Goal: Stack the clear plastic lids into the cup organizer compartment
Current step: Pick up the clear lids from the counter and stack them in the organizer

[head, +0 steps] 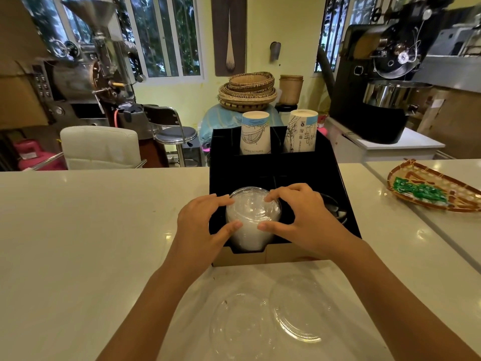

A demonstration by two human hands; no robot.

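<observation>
Both my hands are on the stack of clear lids (pixel 253 214), which stands in the front left compartment of the black cup organizer (pixel 335 178) on the white counter (pixel 91 230). My left hand (pixel 201 222) cups the stack from the left, fingertips on the domed top lid and thumb pressed against the near side; my right hand (pixel 303 216) mirrors it from the right, fingers curled over the top edge and thumb meeting the stack just beside my left thumb. So I am grasping the stack between both hands, neither one clenched into a fist nor let go. The stack rises above the compartment's rim, and its lower part shows milky white through the cut-out in the front wall. In the front right compartment, partly hidden behind my right hand, something dark and rounded lies, and I cannot tell what it is. At the back of the organizer two stacks of printed paper cups stand upside down, the left cup stack (pixel 255 132) upright and the right cup stack (pixel 301 131) leaning slightly to the right. On the counter nearer to me, two loose clear lids lie flat side by side: the left loose lid (pixel 240 327) and the right loose lid (pixel 299 308), their edges overlapping or touching. Off to my right sits a woven tray (pixel 442 201) holding green packets (pixel 416 191).
</observation>
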